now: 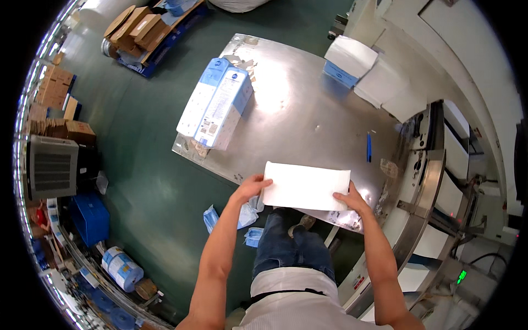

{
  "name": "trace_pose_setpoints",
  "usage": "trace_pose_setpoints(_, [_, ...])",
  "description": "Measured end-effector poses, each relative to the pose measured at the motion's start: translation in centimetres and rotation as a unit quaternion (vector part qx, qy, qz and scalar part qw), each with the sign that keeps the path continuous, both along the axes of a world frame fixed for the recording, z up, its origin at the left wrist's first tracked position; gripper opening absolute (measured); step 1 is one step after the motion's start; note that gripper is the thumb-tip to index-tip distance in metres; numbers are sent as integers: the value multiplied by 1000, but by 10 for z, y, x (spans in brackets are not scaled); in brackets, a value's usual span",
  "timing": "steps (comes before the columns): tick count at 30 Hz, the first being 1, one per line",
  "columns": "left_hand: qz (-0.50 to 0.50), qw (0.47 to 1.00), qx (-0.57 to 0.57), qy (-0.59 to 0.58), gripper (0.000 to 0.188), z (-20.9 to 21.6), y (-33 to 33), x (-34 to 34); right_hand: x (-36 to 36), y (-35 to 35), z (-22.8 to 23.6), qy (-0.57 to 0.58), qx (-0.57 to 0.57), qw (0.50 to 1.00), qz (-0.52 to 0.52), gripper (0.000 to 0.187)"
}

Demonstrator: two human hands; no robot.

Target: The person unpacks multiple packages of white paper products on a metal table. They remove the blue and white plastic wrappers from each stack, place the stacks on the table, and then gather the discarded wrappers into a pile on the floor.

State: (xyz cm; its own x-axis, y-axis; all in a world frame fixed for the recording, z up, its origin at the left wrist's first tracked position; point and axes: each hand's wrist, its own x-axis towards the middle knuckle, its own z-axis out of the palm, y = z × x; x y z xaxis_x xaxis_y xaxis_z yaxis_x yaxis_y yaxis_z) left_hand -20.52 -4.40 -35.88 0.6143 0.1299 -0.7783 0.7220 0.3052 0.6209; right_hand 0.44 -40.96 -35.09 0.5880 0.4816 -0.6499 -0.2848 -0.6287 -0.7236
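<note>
Gripping both short ends, a white stack of tissue sheets (306, 187) is held at the near edge of the steel table (308, 110). The left hand (250, 187) is clamped on the stack's left end, fingers curled around the edge. The right hand (350, 199) is clamped on the lower right corner, fingers together on top of the sheets. The stack is seen lying flat, long side across the view, partly overhanging the table's near edge above the person's jeans.

Farther back on the table's left side, two tall blue-and-white packs (215, 104) are seen lying side by side, touching. A blue pen (369, 147) is seen on the table to the right, well apart from the stack. White stacks (379, 80) are piled at the table's far right corner, beside a white machine (440, 165). Blue wrappers (228, 217) are seen on the green floor just below the left hand. Cardboard boxes (140, 27) are stacked on a pallet at top left.
</note>
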Motion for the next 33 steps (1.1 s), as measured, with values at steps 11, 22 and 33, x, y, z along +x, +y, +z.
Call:
trace_pose_setpoints(11, [60,960,195,-190,98,36,-5,16,-40,30,2,-36,116,974,-191,87])
trace_pose_setpoints(22, [139,944,158,-255,94,7,8,-16,-65,7,-70,-65,105,965,-232,94])
trace_pose_setpoints(33, [275,922,214,-166,24,12,9,-3,-84,18,-74,-77,109,961,-243,92])
